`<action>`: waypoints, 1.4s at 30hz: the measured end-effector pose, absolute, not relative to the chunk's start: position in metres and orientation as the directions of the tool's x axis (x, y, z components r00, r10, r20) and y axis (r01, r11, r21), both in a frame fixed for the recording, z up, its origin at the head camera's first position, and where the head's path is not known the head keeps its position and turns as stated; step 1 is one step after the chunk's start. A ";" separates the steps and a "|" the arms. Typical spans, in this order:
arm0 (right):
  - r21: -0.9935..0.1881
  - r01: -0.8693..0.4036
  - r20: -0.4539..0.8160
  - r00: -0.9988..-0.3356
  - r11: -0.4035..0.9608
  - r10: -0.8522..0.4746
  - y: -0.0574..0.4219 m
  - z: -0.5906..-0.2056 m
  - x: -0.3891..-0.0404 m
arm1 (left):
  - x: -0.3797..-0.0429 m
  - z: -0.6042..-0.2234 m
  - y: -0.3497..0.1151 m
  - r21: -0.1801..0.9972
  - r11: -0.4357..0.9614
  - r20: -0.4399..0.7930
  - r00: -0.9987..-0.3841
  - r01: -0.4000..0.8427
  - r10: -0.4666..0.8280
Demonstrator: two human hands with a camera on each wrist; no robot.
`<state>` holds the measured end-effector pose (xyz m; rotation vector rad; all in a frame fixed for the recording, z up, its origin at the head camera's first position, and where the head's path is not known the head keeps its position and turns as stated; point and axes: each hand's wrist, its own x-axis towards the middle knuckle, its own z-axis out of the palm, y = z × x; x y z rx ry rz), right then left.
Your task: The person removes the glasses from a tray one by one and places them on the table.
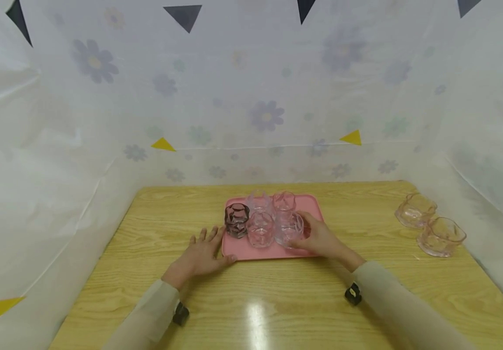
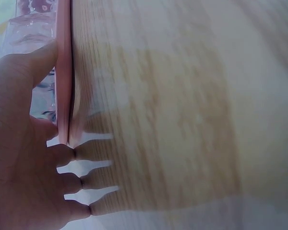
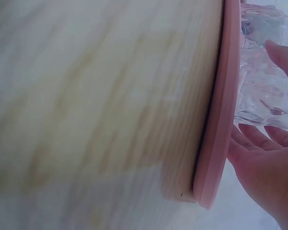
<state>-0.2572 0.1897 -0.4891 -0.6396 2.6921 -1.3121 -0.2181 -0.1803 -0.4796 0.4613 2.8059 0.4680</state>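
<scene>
A pink tray holds several faceted glasses. At its left stands a dark grey glass, beside a pale pink glass. My right hand has its thumb and fingers around a clear glass at the tray's front right. In the right wrist view the clear glass sits between thumb and fingers. My left hand rests at the tray's front left corner with fingers spread, the thumb touching the rim. Behind stand another clear glass and a pink glass.
Two amber-pink glasses, one farther back and one nearer, stand side by side at the right of the wooden table. A white flowered sheet encloses the table at the back and sides.
</scene>
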 end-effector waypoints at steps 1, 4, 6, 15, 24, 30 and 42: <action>-0.765 -0.329 0.107 -0.913 0.554 -0.395 0.189 -0.489 -0.257 | -0.218 -0.480 -0.180 0.353 0.897 -0.200 -0.916 0.264 0.348; -0.759 -0.330 0.109 -0.914 0.561 -0.391 0.187 -0.489 -0.257 | -0.218 -0.480 -0.181 0.354 0.897 -0.197 -0.916 0.265 0.349; -0.757 -0.333 0.111 -0.913 0.562 -0.392 0.186 -0.489 -0.257 | -0.218 -0.481 -0.181 0.353 0.897 -0.194 -0.917 0.267 0.349; -0.767 -0.318 0.106 -0.919 0.557 -0.379 0.183 -0.488 -0.256 | -0.219 -0.483 -0.182 0.356 0.895 -0.195 -0.916 0.267 0.350; -0.743 -0.333 0.127 -0.922 0.581 -0.366 0.180 -0.487 -0.255 | -0.219 -0.483 -0.182 0.360 0.892 -0.184 -0.916 0.274 0.356; -0.740 -0.327 0.133 -0.928 0.588 -0.349 0.180 -0.487 -0.254 | -0.219 -0.483 -0.181 0.352 0.896 -0.191 -0.917 0.270 0.351; -0.754 -0.293 0.145 -0.947 0.588 -0.286 0.201 -0.473 -0.250 | -0.218 -0.481 -0.181 0.358 0.896 -0.196 -0.917 0.262 0.346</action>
